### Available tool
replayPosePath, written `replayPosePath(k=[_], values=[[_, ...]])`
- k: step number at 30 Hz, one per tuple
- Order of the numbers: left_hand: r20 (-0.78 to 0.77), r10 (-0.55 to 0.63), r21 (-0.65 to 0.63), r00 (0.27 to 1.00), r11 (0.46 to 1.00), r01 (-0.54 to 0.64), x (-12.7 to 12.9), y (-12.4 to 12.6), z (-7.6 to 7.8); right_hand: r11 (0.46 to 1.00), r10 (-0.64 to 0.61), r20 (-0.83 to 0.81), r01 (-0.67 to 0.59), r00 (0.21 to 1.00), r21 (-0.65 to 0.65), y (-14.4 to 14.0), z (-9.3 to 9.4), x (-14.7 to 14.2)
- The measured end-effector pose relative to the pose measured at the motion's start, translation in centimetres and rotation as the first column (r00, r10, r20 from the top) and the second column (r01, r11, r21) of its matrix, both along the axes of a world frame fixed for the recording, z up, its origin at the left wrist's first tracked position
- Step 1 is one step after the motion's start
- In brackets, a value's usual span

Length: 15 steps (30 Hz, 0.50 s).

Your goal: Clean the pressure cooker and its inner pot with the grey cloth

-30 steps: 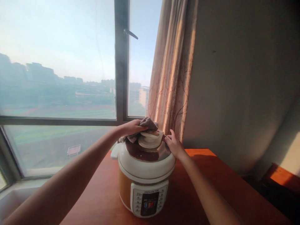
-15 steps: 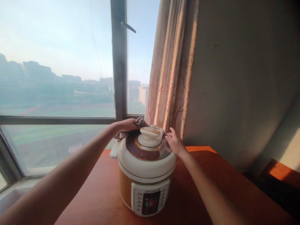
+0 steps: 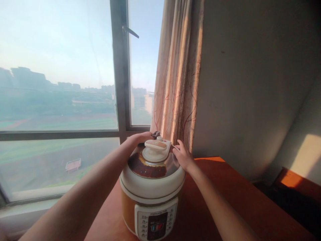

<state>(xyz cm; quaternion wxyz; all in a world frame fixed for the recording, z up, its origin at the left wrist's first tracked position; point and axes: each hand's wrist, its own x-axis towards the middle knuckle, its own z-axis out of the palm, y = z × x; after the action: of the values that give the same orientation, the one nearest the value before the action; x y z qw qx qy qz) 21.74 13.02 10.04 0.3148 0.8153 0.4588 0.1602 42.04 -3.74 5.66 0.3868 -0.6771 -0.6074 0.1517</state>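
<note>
While the left hand curls fingers round a cloth, the right hand sits partly spread by the lid, hold unclear to me; I'd wipe lightly, cooker steadied.

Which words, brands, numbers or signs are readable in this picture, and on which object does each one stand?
No text is readable.
White control panel on the white-and-brown round cooker: heading and side labels, too small and blurred.
Dark rectangular display: coloured marks, blurred.
Cream lid handle with tan inlay: faint mark, unreadable.
</note>
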Motion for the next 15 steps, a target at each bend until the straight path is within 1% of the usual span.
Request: replayPosePath(k=[3, 5, 7, 8, 11, 13, 15], values=[[0.041, -0.032, -0.014, 0.999, 0.999, 0.033, -1.7, -1.6, 0.1, 1.0, 0.003, -0.009, -0.003, 1.0, -0.002, 0.0, 0.1, 0.0], [0.079, -0.058, 0.005, 0.995, 0.998, 0.058, -3.2, -3.1, 0.2, 1.0, 0.001, -0.01, -0.001, 1.0, -0.003, 0.0, 0.1, 0.0], [0.139, -0.091, 0.048, 0.986, 0.995, 0.085, -4.9, -4.9, 0.0, 1.0, 0.0, -0.006, -0.001, 1.0, -0.011, 0.0, 0.0, 0.0], [0.192, -0.119, 0.08, 0.974, 0.991, 0.105, -5.8, -5.9, -0.1, 1.0, 0.001, -0.003, -0.001, 1.0, -0.013, 0.0, 0.0, 0.0], [0.351, -0.182, 0.141, 0.919, 0.98, 0.14, -8.0, -8.8, -0.7, 1.0, 0.011, 0.001, -0.011, 1.0, -0.003, 0.1, -0.1, 0.1], [0.391, -0.239, 0.195, 0.889, 0.965, 0.174, -8.9, -10.6, -1.0, 1.0, 0.015, -0.004, -0.015, 1.0, 0.0, 0.2, -0.1, 0.1], [0.381, -0.28, 0.268, 0.881, 0.945, 0.185, -9.3, -12.1, -1.1, 1.0, 0.011, -0.008, -0.011, 1.0, -0.008, 0.2, -0.1, 0.1]])
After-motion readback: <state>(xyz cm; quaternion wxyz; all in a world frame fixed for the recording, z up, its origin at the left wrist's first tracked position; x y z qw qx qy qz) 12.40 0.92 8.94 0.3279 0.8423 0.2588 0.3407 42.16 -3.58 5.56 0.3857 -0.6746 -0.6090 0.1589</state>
